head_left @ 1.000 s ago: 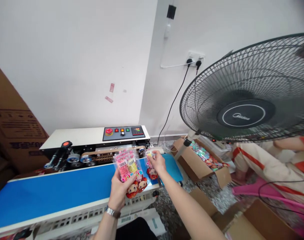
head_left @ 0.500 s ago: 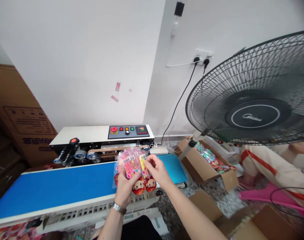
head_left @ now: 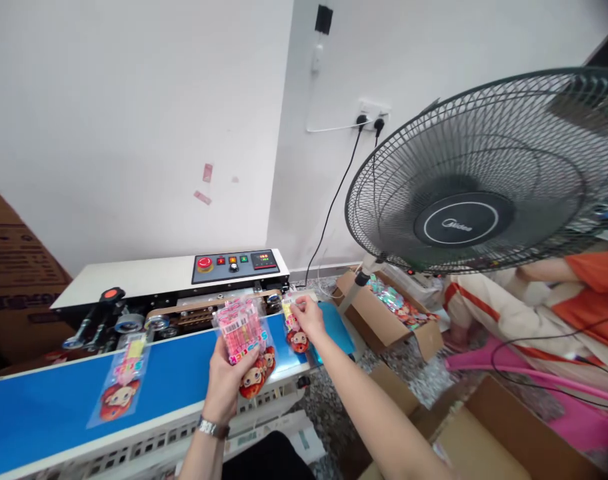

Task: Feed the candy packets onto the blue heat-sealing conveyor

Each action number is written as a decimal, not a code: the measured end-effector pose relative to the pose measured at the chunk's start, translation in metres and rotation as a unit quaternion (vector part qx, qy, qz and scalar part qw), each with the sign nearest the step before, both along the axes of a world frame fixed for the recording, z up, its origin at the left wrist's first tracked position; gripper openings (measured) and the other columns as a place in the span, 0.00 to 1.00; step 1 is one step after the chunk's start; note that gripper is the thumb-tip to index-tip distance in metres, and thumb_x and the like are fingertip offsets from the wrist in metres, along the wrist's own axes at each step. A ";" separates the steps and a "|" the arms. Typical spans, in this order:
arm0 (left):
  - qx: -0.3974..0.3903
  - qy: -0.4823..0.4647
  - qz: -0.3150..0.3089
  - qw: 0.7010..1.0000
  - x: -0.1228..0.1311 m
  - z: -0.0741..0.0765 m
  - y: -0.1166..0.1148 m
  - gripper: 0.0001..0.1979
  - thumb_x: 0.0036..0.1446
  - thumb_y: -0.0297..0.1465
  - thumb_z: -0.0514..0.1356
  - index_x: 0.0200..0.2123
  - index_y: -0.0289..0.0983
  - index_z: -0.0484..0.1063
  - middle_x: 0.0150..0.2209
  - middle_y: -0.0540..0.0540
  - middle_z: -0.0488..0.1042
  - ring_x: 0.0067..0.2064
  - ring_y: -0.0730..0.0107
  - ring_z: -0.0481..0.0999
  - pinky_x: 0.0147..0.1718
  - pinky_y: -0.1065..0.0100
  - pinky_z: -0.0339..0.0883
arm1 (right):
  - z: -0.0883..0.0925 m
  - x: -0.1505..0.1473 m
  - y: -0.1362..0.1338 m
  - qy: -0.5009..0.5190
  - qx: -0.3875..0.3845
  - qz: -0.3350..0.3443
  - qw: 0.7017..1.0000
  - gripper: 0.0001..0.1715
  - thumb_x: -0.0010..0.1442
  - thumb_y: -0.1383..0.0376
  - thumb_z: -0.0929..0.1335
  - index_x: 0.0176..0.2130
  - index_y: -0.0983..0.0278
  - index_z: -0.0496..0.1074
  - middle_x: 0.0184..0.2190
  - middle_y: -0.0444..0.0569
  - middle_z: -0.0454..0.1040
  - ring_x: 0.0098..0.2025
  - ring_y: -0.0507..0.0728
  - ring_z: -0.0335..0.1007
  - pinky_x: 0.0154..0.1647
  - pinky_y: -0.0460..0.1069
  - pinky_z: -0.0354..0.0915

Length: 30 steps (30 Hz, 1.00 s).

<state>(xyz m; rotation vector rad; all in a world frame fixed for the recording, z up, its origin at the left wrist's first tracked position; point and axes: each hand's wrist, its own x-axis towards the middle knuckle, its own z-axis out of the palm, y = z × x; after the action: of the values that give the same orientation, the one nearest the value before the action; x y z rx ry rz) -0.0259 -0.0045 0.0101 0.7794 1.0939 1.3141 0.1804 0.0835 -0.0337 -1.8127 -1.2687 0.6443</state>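
My left hand (head_left: 225,377) is closed on a stack of clear plastic packets (head_left: 241,333) with pink contents, barcodes and a red-haired cartoon head at the bottom. Pinched in my right hand (head_left: 311,319) is a single packet (head_left: 297,339) with a yellow upper part and the same cartoon head. It is at the right end of a band sealing machine (head_left: 134,273), by the rollers and over the blue belt (head_left: 181,373). Farther left, another packet (head_left: 120,393) lies on the belt, its top edge by the sealer's wheels.
A large black fan (head_left: 464,220) stands at right, its pole beside an open carton (head_left: 369,317) of colourful packets. Nearer me is another open carton (head_left: 509,427). A person in orange-striped trousers (head_left: 489,310) sits behind a pink plastic stool (head_left: 529,373). Black cables (head_left: 334,200) run down the wall.
My right hand has drawn one packet off the stack and moved right to the sealer's end. The stack has stayed in my left hand. A packet on the belt at left has come into sight.
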 end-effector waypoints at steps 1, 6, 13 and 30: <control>0.000 -0.012 -0.004 1.000 0.001 0.002 0.000 0.33 0.38 0.31 0.70 0.49 0.36 0.64 0.45 0.39 0.75 0.42 0.58 0.77 0.41 0.61 0.71 | 0.004 -0.006 0.000 -0.007 -0.004 0.011 1.000 0.08 0.48 0.62 0.67 0.32 0.61 0.66 0.20 0.41 0.69 0.25 0.55 0.67 0.30 0.49 0.60; 0.000 -0.067 -0.008 0.998 0.002 0.001 -0.002 0.33 0.38 0.30 0.70 0.49 0.36 0.64 0.44 0.39 0.76 0.42 0.58 0.77 0.41 0.61 0.71 | 0.033 -0.035 -0.020 0.061 0.057 0.114 0.990 0.15 0.53 0.56 0.65 0.39 0.61 0.67 0.33 0.46 0.72 0.33 0.54 0.68 0.34 0.49 0.62; -0.007 -0.101 -0.017 0.995 0.006 -0.002 -0.004 0.32 0.36 0.29 0.70 0.47 0.34 0.66 0.43 0.39 0.76 0.41 0.58 0.77 0.42 0.61 0.71 | 0.058 -0.053 -0.051 0.123 0.082 0.233 0.961 0.11 0.55 0.56 0.65 0.32 0.62 0.68 0.24 0.41 0.69 0.28 0.51 0.64 0.30 0.46 0.60; -0.017 -0.104 0.061 0.993 0.004 -0.005 0.000 0.31 0.36 0.30 0.71 0.47 0.37 0.67 0.40 0.43 0.78 0.38 0.62 0.78 0.38 0.64 0.73 | 0.011 0.014 -0.017 -0.062 0.035 -0.016 0.997 0.16 0.56 0.57 0.60 0.38 0.62 0.70 0.28 0.47 0.75 0.30 0.55 0.69 0.30 0.48 0.62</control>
<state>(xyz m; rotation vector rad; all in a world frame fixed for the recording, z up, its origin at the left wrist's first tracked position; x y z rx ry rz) -0.0219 -0.0049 0.0050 0.5428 1.0071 1.4405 0.1946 0.0661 -0.0228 -1.8349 -1.3242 0.4697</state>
